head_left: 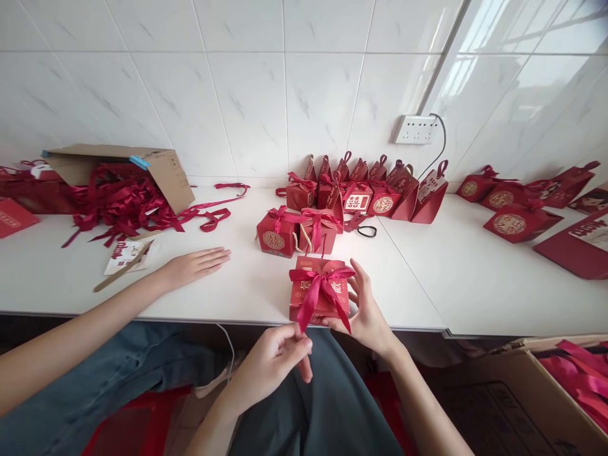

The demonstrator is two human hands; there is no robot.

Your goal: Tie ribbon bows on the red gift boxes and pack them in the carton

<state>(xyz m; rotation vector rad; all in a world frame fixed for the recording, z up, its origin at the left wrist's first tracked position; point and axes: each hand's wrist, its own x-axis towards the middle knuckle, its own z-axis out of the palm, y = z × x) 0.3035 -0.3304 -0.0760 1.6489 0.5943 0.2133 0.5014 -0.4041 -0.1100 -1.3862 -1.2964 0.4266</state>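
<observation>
My right hand [368, 313] grips a red gift box [297, 304] at its right side, thumb low at the front and fingers along the side. The box rests at the table's front edge and has gold lettering. A crimson ribbon [314, 297] is tied in a bow on top, its two tails hanging forward. My left hand [280, 358] is just in front of the box, fingers curled with the tip of the left ribbon tail at them. Right behind are two more bow-tied boxes, one red box [274, 240] with a gold round emblem and another red box [327, 239].
Another person's hand [197, 263] lies flat on the table [228, 294] at left. A cardboard box [168, 180] spills crimson ribbons [128, 202]. Several red boxes [430, 196] line the tiled wall; more red boxes [513, 221] stand right. A carton [489, 405] holds ribbons at lower right.
</observation>
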